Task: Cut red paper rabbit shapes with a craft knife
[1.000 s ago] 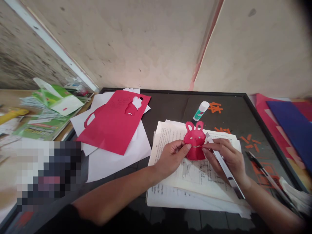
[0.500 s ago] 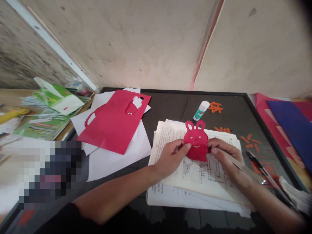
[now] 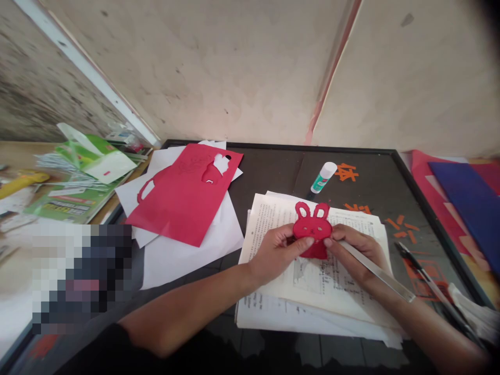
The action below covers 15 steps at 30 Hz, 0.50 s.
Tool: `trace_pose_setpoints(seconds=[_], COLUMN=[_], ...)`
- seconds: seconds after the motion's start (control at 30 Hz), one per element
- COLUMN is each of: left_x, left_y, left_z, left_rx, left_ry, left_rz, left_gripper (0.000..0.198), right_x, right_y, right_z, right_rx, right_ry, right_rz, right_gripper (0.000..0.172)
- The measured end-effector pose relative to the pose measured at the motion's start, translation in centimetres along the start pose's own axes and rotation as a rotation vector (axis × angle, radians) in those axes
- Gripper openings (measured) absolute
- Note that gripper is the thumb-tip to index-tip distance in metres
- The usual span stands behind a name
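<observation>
Steel ruler (image 3: pixel 377 271) in R hand (image 3: pixel 353 253) swung from pointing near to pointing right; paper rabbit (image 3: pixel 312 227) now sits slightly nearer.

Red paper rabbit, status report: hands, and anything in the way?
Left hand, right hand pinching red paper rabbit. Metal ruler under right hand. Printed pages beneath.

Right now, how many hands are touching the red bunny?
2. The left hand pinches the bunny from its left side. The right hand pinches it from the other side and also holds a ruler.
</observation>
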State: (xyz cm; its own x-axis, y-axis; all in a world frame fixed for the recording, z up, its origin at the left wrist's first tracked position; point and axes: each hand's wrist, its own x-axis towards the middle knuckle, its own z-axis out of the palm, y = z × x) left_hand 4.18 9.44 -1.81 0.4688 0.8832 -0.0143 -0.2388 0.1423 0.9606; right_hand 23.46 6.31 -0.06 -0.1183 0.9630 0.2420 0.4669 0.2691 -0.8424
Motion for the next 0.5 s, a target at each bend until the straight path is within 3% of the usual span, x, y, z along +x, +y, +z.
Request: trace_pose_setpoints(seconds=[0.17, 0.33, 0.5], left_x=[-0.4, -0.6, -0.5], left_y=[-0.2, 0.1, 0.3], left_z=[-0.2, -0.3, -0.2], left_rx=[0.117, 0.709, 0.862], left_ry=[0.169, 0.197, 0.214], left_rz=[0.216, 0.618, 0.587], left_gripper=[0.023, 0.015, 0.012], right_x=[-0.2, -0.1, -0.1], right_y=[0.1, -0.9, -0.9], right_z=[0.1, 0.0, 0.1], right_rx=[0.075, 0.171, 0.192], right_ry=[0.049, -0.003, -0.102], right_rz=[0.175, 0.311, 0.200], right_gripper=[0.016, 0.019, 0.014])
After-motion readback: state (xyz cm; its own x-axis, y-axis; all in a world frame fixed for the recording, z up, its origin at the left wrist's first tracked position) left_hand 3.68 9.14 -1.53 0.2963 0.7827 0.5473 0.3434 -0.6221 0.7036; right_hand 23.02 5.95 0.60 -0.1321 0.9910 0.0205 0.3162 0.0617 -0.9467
